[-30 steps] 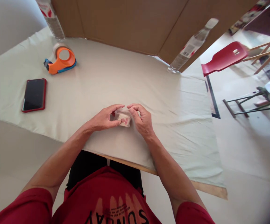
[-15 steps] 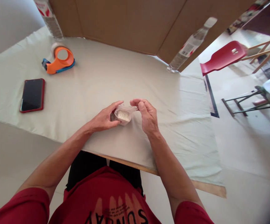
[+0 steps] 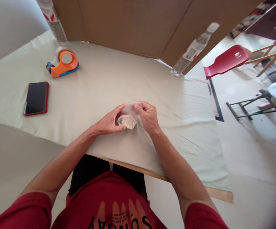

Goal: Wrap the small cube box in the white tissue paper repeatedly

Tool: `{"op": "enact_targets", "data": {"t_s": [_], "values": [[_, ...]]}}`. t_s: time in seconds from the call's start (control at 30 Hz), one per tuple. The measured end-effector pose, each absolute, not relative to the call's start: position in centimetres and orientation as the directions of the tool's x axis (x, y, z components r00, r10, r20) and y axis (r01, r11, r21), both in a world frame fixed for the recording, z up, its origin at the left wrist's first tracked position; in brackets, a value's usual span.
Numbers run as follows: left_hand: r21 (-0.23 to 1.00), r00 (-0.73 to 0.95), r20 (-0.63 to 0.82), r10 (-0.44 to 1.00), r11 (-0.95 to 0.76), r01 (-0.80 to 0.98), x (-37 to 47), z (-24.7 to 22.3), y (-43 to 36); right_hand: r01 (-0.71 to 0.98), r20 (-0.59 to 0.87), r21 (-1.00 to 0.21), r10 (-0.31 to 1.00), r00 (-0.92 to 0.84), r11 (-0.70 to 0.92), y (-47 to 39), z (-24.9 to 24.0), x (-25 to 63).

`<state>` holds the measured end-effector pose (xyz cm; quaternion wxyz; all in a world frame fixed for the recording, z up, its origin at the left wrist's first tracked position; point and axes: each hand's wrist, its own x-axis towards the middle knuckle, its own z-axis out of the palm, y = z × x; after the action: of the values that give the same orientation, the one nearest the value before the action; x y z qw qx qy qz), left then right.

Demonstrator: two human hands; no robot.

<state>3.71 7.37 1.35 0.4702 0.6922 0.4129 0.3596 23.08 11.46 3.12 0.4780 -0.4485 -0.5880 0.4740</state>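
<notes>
My left hand (image 3: 108, 123) is curled around the left side of a small clear plastic pack (image 3: 127, 122) with pale, grainy-looking contents; whether it is a bag or a stiff tub I cannot tell. A thin translucent flap of plastic (image 3: 129, 109) rises from the far side of the pack. Thumb and fingers of my right hand (image 3: 148, 116) pinch the right end of that flap. The pack sits low over the cloth near the table's front edge, its pale contents facing up toward me.
An orange and blue tape dispenser (image 3: 66, 63) and a red-cased phone (image 3: 36, 98) lie on the cloth-covered table (image 3: 100, 76) to the left. Cardboard panels (image 3: 133, 28) stand behind, with a water bottle (image 3: 57, 28) left and another bottle (image 3: 192, 51) right. A red chair (image 3: 228, 60) is beyond.
My right hand has moved slightly left to the plastic, and the flap now stretches up between both hands. The pack has tilted a little; my left hand keeps its hold.
</notes>
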Motion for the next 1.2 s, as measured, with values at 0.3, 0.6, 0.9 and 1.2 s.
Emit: {"op": "enact_targets", "data": {"t_s": [0.3, 0.6, 0.9, 1.2], "values": [[0.986, 0.370, 0.069, 0.926, -0.007, -0.167, 3.1, 1.6, 8.1, 0.030, 0.153, -0.987, 0.984, -0.095, 0.156, 16.0, 3.9, 22.3], [0.971, 0.312, -0.061, 0.948, 0.130, -0.202, 3.2, 1.0, 8.5, 0.320, 0.237, -0.920, 0.971, -0.001, 0.225, 12.8, 2.3, 24.6], [0.963, 0.337, -0.005, 0.942, 0.095, -0.251, 2.9, 1.4, 8.3, 0.445, 0.173, -0.869, 0.975, -0.139, 0.217, 11.1, 2.5, 21.7], [1.000, -0.035, 0.000, 0.999, 0.001, 0.019, 3.1, 1.9, 8.4, -0.133, -0.094, -0.987, 0.995, 0.017, -0.091, 12.4, 1.0, 23.8]]}}
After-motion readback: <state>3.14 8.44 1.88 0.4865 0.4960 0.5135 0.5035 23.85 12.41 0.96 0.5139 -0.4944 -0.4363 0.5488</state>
